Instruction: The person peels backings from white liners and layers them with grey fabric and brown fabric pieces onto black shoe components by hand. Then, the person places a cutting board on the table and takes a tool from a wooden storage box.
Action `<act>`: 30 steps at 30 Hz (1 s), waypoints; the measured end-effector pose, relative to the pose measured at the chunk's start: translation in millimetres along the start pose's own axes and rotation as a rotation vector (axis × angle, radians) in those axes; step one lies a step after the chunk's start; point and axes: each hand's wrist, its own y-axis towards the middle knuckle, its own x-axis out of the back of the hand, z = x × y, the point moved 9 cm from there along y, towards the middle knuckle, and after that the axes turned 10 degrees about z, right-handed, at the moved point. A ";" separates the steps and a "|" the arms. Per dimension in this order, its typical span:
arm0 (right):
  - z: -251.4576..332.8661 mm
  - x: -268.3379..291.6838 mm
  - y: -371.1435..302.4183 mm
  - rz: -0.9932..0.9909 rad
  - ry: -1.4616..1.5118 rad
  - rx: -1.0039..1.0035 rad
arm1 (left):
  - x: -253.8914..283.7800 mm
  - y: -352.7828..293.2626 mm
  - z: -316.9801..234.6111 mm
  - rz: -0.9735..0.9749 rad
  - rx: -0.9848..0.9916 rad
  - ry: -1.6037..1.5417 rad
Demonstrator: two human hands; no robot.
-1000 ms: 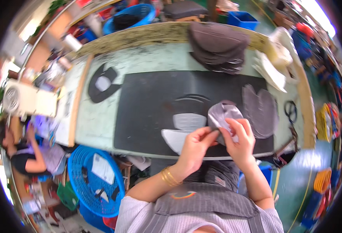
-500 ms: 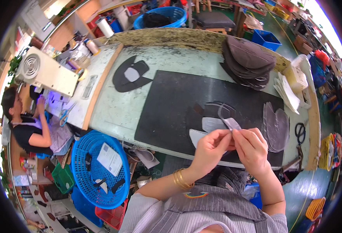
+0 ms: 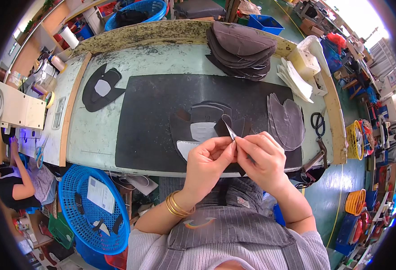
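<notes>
My left hand (image 3: 210, 157) and my right hand (image 3: 265, 158) meet above the front of a black mat (image 3: 148, 108). Both pinch a small dark fabric piece (image 3: 225, 127) with a pale edge, tilted up between the fingertips. Part of it is hidden by my fingers. Beneath and just beyond them lies a dark cut-out upper piece (image 3: 180, 128), with a grey patch (image 3: 203, 131) at its middle and a white piece (image 3: 186, 147) at its near side. My left wrist wears gold bangles.
Stacked dark pieces (image 3: 243, 41) stand at the back, and flat grey pieces (image 3: 288, 123) lie on the right. Black-handled scissors (image 3: 317, 123) and a hammer (image 3: 315, 160) sit near the right edge. A blue basket (image 3: 64, 198) is at lower left, beside a co-worker (image 3: 20, 186).
The whole view has shifted, so the bench appears further left. The small piece has turned between my fingers, its dark side and thin pale edge now showing. Both hands still pinch it.
</notes>
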 end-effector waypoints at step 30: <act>-54.1 -1.9 -35.4 -0.138 0.061 -0.523 | -12.7 4.7 17.3 -0.190 0.024 -0.214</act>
